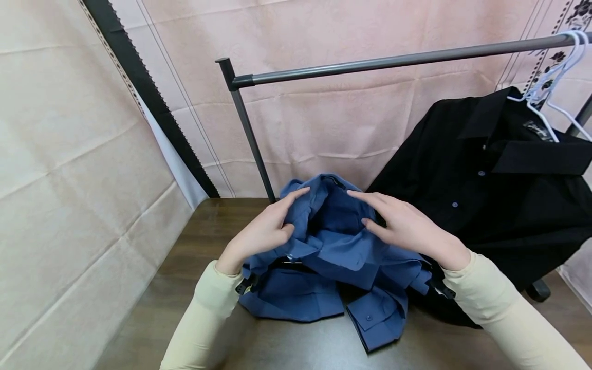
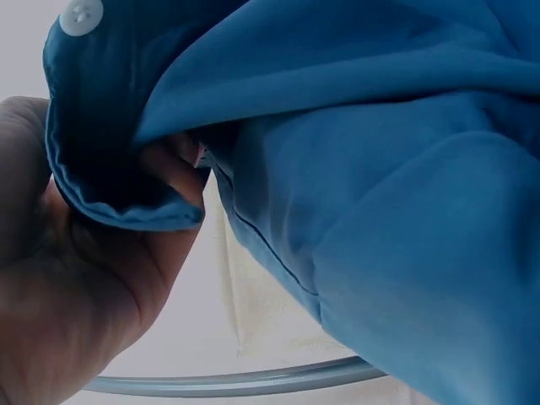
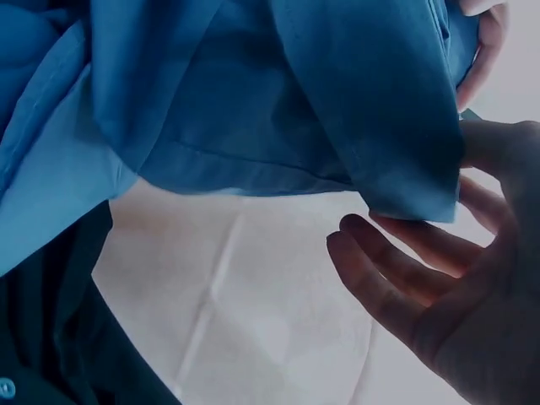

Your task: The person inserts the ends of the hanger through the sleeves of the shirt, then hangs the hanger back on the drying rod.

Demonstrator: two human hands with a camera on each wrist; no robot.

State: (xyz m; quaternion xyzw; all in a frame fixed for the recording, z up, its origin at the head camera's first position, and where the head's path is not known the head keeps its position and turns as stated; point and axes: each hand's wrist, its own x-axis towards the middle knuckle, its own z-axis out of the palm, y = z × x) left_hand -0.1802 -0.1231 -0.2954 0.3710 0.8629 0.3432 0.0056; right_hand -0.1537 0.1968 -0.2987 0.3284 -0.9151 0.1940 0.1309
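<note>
A crumpled blue button-up shirt (image 1: 342, 257) is held up over the wooden table, its collar end raised and its cuffs hanging toward me. At its left side, my left hand (image 1: 265, 226) grips the edge of the cloth. In the left wrist view the fingers of that left hand (image 2: 84, 278) curl around a collar flap near a white button (image 2: 81, 15). On the opposite side, my right hand (image 1: 407, 223) holds the cloth. From the right wrist, the right hand (image 3: 456, 278) pinches the collar's corner near the thumb, the other fingers spread below.
Behind the shirt stands a grey metal clothes rack (image 1: 370, 67). White hangers (image 1: 555, 77) hang at its right end, with a black shirt (image 1: 485, 195) on them. The brown table (image 1: 152, 303) meets a pale curtain (image 1: 78, 205) on the left.
</note>
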